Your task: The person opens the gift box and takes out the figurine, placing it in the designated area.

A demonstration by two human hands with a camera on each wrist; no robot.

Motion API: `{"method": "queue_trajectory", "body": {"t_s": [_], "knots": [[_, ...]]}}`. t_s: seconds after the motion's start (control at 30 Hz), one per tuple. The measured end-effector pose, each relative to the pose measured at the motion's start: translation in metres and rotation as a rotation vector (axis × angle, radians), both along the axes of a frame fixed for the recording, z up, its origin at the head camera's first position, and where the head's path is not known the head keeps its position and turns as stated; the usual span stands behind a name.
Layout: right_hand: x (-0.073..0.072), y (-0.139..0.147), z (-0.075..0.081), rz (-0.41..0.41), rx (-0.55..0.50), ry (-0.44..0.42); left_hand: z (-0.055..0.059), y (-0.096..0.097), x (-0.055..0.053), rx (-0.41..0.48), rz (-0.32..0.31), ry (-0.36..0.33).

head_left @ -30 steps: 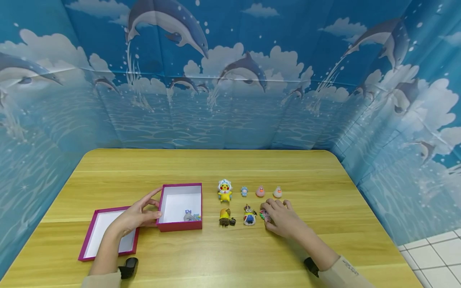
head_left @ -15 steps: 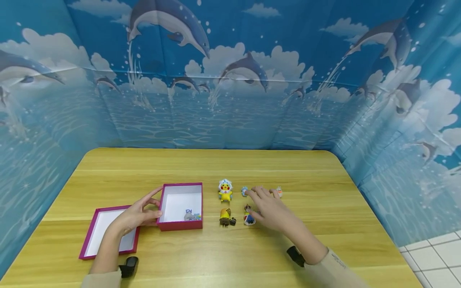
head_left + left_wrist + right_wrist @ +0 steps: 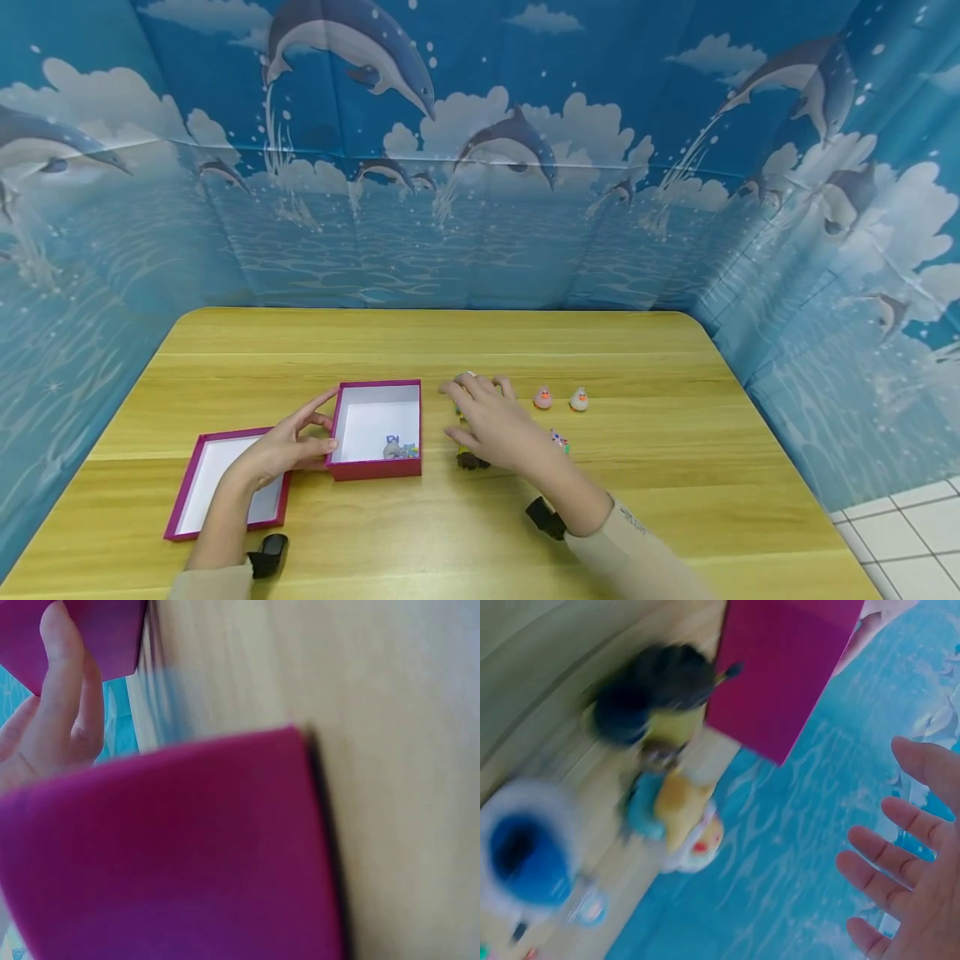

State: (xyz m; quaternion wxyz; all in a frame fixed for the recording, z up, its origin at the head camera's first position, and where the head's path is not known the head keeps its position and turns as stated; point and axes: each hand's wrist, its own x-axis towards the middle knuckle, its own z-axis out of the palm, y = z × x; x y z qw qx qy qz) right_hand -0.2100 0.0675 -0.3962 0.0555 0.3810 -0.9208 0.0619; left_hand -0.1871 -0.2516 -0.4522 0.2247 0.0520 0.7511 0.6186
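My left hand (image 3: 279,454) rests against the left side of an open magenta box (image 3: 377,471), its thumb at the near left corner and fingers along the wall. Inside that box lie small grey and blue toy figures (image 3: 393,449). Over the toy figurines hovers my right hand (image 3: 495,425), fingers spread and holding nothing; the right wrist view shows its bare palm. Beneath it are a yellow figurine in a white hat (image 3: 686,814), a yellow figurine with a dark base (image 3: 667,682) and a blurred blue and white figurine (image 3: 529,859), mostly hidden in the head view.
The box lid (image 3: 221,483) lies inside-up on the table (image 3: 675,417) at left, partly under my left forearm. A pink duck (image 3: 542,397), a white duck (image 3: 578,399) and a small colourful figure (image 3: 559,442) stand on the right. A dolphin-print curtain (image 3: 480,233) surrounds the table.
My right hand has moved left from the small colourful figure at the right, past the ducks, to above the yellow figurines. My left hand and the box have stayed put.
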Motion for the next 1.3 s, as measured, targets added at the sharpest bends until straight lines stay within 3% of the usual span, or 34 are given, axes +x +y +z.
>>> {"method": "queue_trajectory", "body": {"t_s": [0.27,0.57,0.83,1.3], "knots": [[0.0,-0.039,-0.008,0.017,0.056,0.081,-0.001,0.0,0.0,0.004,-0.004,0.003],[-0.005,-0.07,-0.019,0.01,0.124,0.074,-0.003,0.0,0.0,0.009,0.01,-0.008],[-0.012,-0.081,-0.023,-0.003,0.209,0.005,-0.003,-0.001,-0.001,0.018,0.004,-0.009],[-0.02,-0.096,-0.027,0.042,0.372,-0.055,-0.003,0.0,-0.001,-0.001,0.022,-0.016]]}}
